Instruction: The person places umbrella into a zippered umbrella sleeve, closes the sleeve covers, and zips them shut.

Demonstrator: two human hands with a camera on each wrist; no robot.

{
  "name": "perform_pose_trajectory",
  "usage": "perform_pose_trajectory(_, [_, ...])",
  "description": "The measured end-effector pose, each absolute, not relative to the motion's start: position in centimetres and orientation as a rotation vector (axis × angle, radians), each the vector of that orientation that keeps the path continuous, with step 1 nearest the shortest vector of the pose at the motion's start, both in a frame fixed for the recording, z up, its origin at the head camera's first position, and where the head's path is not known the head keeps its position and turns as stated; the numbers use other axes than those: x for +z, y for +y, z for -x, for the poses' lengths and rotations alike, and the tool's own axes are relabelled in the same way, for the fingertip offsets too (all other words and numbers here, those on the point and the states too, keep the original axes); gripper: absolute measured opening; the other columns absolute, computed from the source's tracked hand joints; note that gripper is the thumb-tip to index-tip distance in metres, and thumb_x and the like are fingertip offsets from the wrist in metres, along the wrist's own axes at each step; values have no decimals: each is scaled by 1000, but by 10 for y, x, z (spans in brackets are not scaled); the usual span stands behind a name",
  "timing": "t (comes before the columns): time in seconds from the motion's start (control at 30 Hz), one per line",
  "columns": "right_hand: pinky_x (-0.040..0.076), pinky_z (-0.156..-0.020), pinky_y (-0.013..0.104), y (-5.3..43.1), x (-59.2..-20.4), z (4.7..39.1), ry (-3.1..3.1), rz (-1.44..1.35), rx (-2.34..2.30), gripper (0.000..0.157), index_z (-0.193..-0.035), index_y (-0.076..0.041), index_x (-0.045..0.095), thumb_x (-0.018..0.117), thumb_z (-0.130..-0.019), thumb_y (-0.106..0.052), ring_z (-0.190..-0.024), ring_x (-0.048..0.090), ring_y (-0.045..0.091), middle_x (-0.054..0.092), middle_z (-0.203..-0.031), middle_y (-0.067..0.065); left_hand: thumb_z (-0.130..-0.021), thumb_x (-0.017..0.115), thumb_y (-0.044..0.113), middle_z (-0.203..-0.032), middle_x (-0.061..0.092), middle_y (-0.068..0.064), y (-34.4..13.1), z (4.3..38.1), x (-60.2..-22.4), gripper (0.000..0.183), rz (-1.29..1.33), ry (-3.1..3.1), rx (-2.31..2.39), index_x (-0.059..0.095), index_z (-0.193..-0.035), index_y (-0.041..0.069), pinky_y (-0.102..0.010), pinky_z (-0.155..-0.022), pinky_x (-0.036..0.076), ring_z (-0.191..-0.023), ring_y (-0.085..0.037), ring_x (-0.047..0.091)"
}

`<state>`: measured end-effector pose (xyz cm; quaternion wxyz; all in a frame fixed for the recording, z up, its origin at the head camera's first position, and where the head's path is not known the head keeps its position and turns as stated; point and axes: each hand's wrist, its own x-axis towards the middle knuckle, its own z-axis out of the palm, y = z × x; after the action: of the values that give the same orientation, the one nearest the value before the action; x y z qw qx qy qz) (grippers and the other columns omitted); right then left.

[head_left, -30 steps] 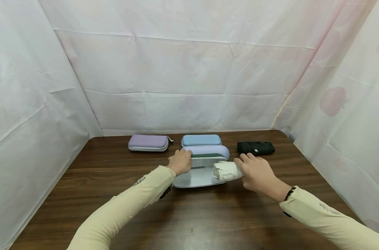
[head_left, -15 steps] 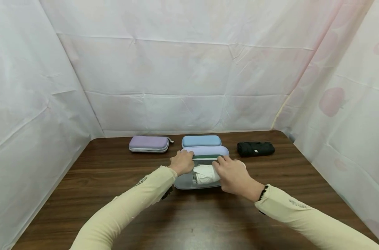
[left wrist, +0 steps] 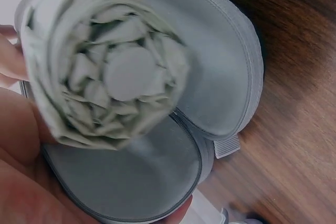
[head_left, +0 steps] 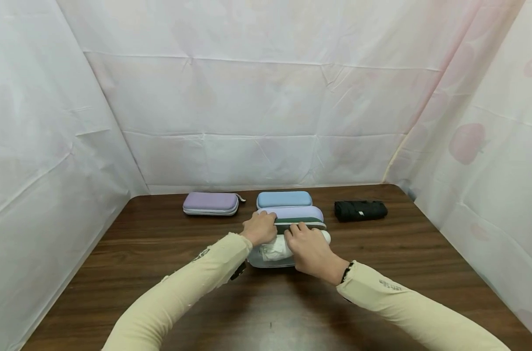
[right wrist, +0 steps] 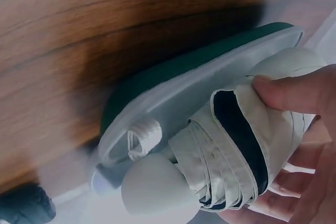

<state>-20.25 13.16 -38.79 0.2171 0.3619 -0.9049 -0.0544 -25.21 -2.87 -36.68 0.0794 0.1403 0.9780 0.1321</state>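
Observation:
My right hand (head_left: 311, 251) grips a folded white umbrella (head_left: 275, 249) wrapped in its own cloth. It lies sideways over an open zip case with a green shell (right wrist: 194, 64) and grey lining (left wrist: 220, 56). The umbrella's rounded white handle (right wrist: 157, 190) points right, near a pale loop (right wrist: 144, 139) inside the case. My left hand (head_left: 260, 229) holds the case at its left end, with a fingertip showing beyond the rim in the left wrist view. The rolled end of the umbrella faces that wrist camera. Part of the case is hidden under the umbrella and hands.
Just behind the open case lie a lavender case (head_left: 292, 212) and a blue case (head_left: 284, 199). To their left is a purple zipped case (head_left: 211, 202) with a strap. A black folded umbrella (head_left: 360, 210) lies at the right on the wooden table (head_left: 161, 253). Pale sheets hang around it.
My right hand has carried the white umbrella leftward, from the case's right end to over its grey interior. The left hand stays on the case, whose green back part now tilts more into view.

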Motion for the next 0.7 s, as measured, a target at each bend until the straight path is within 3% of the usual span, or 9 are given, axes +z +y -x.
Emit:
perform_pose_trajectory(0.23, [34,-39,29,123,-395,204,-2524,-993,-154,32,-89,-7,64,79,-63,-17,-70,52,24,52,-79,7,-97,46,15,-110,55,-14,-26,249,-367,33,-417,2938,386,57,-127,8,-64,-82,40,-113,-37,47])
perform_pose_trajectory(0.7, [43,-42,33,120,-409,206,-2582,-965,-160,36,-94,-4,65,78,-63,-19,-69,54,24,55,-80,8,-97,48,15,-106,55,-13,-23,248,-368,27,-449,2961,398,60,-120,8,-67,-83,39,-109,-35,47])
